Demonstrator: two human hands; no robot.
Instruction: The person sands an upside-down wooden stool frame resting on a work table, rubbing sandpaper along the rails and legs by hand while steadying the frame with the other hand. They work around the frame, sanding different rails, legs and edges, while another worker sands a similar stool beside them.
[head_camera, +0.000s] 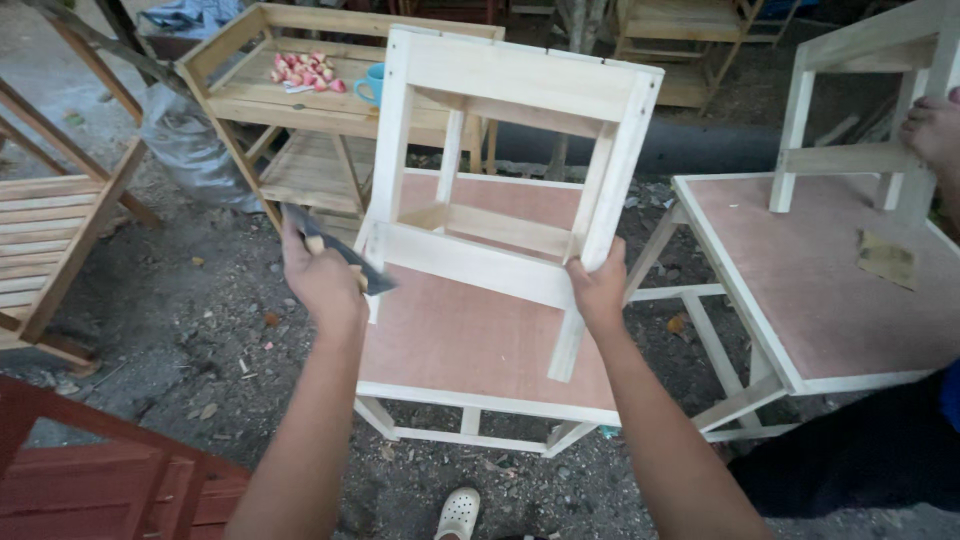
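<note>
While L fingers (318, 262) clamp scraper (340, 250) | R fingers (598, 275) clamp frame (500, 160) | cup (371, 84) on rack (300, 100)

head camera, looking down, close overhead

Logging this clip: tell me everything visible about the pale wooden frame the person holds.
The wooden frame is pale, unpainted wood: square legs joined by flat rails, open in the middle. It is tilted over a low table with a reddish board top. The right hand grips a leg; the left hand presses a dark flat tool against its lower corner.
</note>
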